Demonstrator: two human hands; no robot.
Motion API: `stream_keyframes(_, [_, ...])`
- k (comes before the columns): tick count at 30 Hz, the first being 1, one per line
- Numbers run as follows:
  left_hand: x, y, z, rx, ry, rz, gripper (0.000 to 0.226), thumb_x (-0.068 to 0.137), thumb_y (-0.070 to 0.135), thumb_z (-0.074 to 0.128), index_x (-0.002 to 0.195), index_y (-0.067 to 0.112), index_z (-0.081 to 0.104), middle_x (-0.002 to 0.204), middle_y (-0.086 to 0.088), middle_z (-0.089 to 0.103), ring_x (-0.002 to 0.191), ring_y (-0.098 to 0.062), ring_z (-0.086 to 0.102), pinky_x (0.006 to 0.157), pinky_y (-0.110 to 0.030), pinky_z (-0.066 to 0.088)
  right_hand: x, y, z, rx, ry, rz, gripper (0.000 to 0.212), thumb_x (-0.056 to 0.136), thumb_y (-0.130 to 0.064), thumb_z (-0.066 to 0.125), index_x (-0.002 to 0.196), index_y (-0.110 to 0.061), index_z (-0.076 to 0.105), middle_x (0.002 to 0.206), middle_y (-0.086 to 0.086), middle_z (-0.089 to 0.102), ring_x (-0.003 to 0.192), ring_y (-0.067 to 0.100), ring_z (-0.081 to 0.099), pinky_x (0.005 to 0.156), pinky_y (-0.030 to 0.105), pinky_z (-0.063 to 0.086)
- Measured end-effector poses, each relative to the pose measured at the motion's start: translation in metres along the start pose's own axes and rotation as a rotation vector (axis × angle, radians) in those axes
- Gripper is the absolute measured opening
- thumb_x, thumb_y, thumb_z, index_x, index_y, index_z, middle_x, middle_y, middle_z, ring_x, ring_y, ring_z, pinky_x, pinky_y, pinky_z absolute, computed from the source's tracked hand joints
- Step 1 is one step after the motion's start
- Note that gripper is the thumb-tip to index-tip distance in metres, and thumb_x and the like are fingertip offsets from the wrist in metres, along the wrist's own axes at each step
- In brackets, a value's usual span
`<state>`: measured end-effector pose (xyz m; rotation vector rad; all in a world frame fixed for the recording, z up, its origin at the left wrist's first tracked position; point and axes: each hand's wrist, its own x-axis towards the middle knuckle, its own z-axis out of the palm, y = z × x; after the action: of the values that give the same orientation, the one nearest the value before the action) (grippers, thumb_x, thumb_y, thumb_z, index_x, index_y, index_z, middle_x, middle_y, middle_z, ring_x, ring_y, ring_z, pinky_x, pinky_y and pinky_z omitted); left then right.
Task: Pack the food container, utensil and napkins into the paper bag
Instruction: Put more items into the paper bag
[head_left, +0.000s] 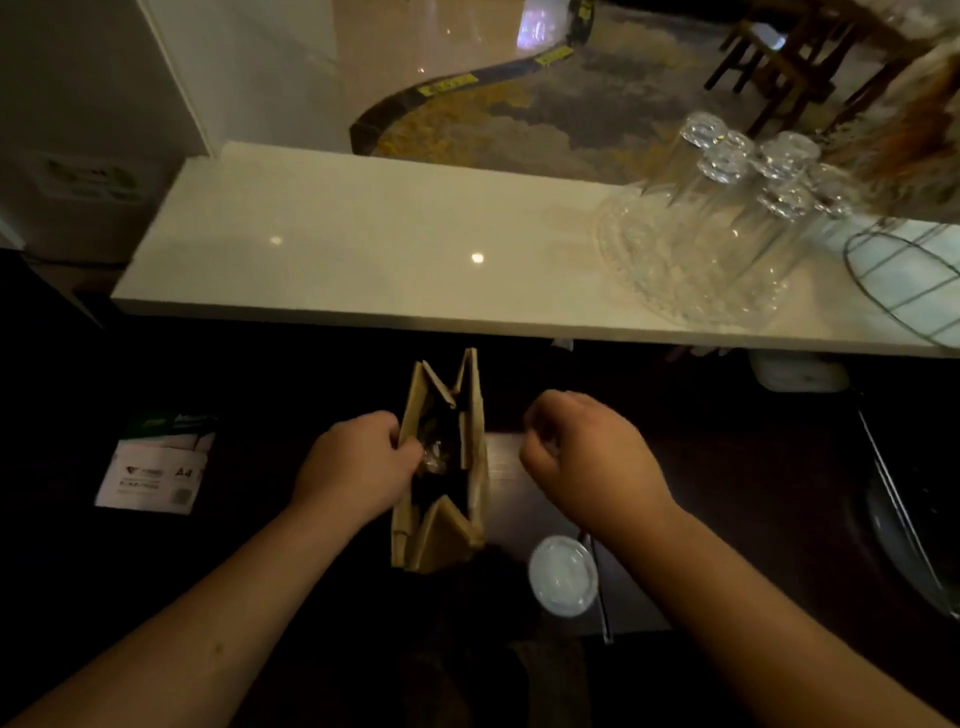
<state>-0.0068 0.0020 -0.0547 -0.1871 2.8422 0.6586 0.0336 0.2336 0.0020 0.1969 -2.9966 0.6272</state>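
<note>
A brown paper bag (475, 467) stands open on the dark lower counter, seen from above. My left hand (358, 467) grips the bag's left rim, with something clear and shiny just inside by my fingers. To the right of the bag my right hand (587, 457) is curled into a fist above a pale flat sheet (501, 478); I cannot tell whether it holds anything. A round clear plastic food container (563, 576) with its lid on sits near the counter's front edge, below my right wrist. A thin utensil (603, 613) lies beside it.
A white marble shelf (363, 244) runs across behind the bag, carrying several upturned glasses on a glass tray (717, 228) and a wire basket (914, 280). An A4 paper pack (156, 467) lies at the left, and a metal rack (904, 519) at the right.
</note>
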Motion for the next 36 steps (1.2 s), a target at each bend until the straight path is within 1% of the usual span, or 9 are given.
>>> stream_keyframes(3, [-0.001, 0.0, 0.005, -0.007, 0.033, 0.021, 0.038, 0.09, 0.043, 0.066, 0.061, 0.02, 0.054, 0.06, -0.001, 0.058, 0.051, -0.017, 0.053, 0.044, -0.029, 0.03, -0.045, 0.038, 0.032, -0.156, -0.414, 0.253, 0.064, 0.077, -0.05, 0.068, 0.135, -0.031, 0.047, 0.127, 0.004, 0.058, 0.11, 0.026, 0.057, 0.086, 0.04, 0.051])
stream_keyframes(6, [-0.004, 0.002, 0.009, -0.004, 0.053, 0.047, 0.039, 0.09, 0.042, 0.065, 0.06, 0.02, 0.053, 0.057, 0.0, 0.056, 0.048, -0.017, 0.051, 0.043, -0.028, 0.031, -0.081, 0.057, 0.075, -0.222, -0.672, 0.316, 0.096, 0.071, -0.051, 0.078, 0.149, -0.032, 0.025, 0.143, 0.007, 0.045, 0.122, 0.035, 0.048, 0.092, 0.047, 0.049])
stream_keyframes(12, [-0.009, 0.002, 0.01, -0.007, 0.063, 0.043, 0.036, 0.09, 0.043, 0.066, 0.062, 0.024, 0.054, 0.059, 0.002, 0.057, 0.05, -0.014, 0.052, 0.043, -0.028, 0.029, -0.096, 0.068, 0.104, -0.249, -0.667, 0.344, 0.094, 0.07, -0.046, 0.082, 0.145, -0.026, 0.028, 0.136, 0.011, 0.044, 0.115, 0.036, 0.051, 0.085, 0.046, 0.051])
stream_keyframes(17, [-0.015, -0.004, 0.003, -0.011, 0.043, -0.006, 0.033, 0.086, 0.046, 0.07, 0.063, 0.027, 0.057, 0.06, 0.006, 0.059, 0.052, -0.011, 0.055, 0.044, -0.026, 0.031, -0.069, 0.043, 0.056, -0.304, -0.685, 0.327, 0.095, 0.066, -0.045, 0.085, 0.142, -0.029, 0.032, 0.137, 0.008, 0.048, 0.114, 0.034, 0.056, 0.085, 0.046, 0.055])
stream_keyframes(24, [-0.012, -0.008, -0.004, -0.055, 0.016, 0.004, 0.034, 0.085, 0.044, 0.073, 0.062, 0.023, 0.06, 0.059, 0.003, 0.06, 0.05, -0.013, 0.056, 0.043, -0.026, 0.036, 0.001, -0.048, -0.053, -0.339, -0.505, 0.058, 0.104, 0.057, -0.061, 0.082, 0.141, -0.04, 0.025, 0.127, -0.003, 0.049, 0.102, 0.024, 0.059, 0.071, 0.035, 0.054])
stream_keyframes(26, [-0.011, -0.008, -0.005, -0.074, 0.006, 0.008, 0.037, 0.083, 0.045, 0.073, 0.06, 0.022, 0.058, 0.058, 0.003, 0.06, 0.05, -0.012, 0.056, 0.043, -0.026, 0.035, 0.023, -0.07, -0.061, -0.3, -0.467, -0.012, 0.102, 0.057, -0.061, 0.082, 0.14, -0.038, 0.028, 0.122, -0.002, 0.05, 0.098, 0.025, 0.059, 0.071, 0.038, 0.056])
stream_keyframes(29, [-0.01, -0.008, -0.006, -0.084, -0.014, 0.029, 0.039, 0.081, 0.05, 0.07, 0.058, 0.021, 0.054, 0.058, 0.004, 0.058, 0.05, -0.011, 0.052, 0.044, -0.027, 0.03, 0.049, -0.093, -0.046, -0.279, -0.462, -0.056, 0.101, 0.057, -0.055, 0.087, 0.139, -0.034, 0.033, 0.117, 0.0, 0.05, 0.097, 0.028, 0.059, 0.071, 0.042, 0.056])
stream_keyframes(31, [-0.01, -0.008, -0.006, -0.09, -0.029, 0.052, 0.036, 0.08, 0.05, 0.066, 0.062, 0.02, 0.057, 0.061, 0.004, 0.06, 0.053, -0.012, 0.054, 0.045, -0.027, 0.033, 0.06, -0.1, -0.026, -0.292, -0.474, -0.065, 0.1, 0.058, -0.049, 0.089, 0.14, -0.031, 0.034, 0.115, 0.003, 0.05, 0.096, 0.029, 0.059, 0.069, 0.042, 0.055])
stream_keyframes(36, [-0.011, -0.007, -0.006, -0.05, 0.003, 0.005, 0.036, 0.083, 0.044, 0.069, 0.057, 0.024, 0.053, 0.057, 0.004, 0.056, 0.049, -0.014, 0.052, 0.044, -0.027, 0.033, 0.066, -0.088, 0.015, -0.328, -0.628, -0.032, 0.096, 0.06, -0.047, 0.087, 0.139, -0.022, 0.038, 0.11, 0.006, 0.05, 0.091, 0.031, 0.057, 0.067, 0.043, 0.052])
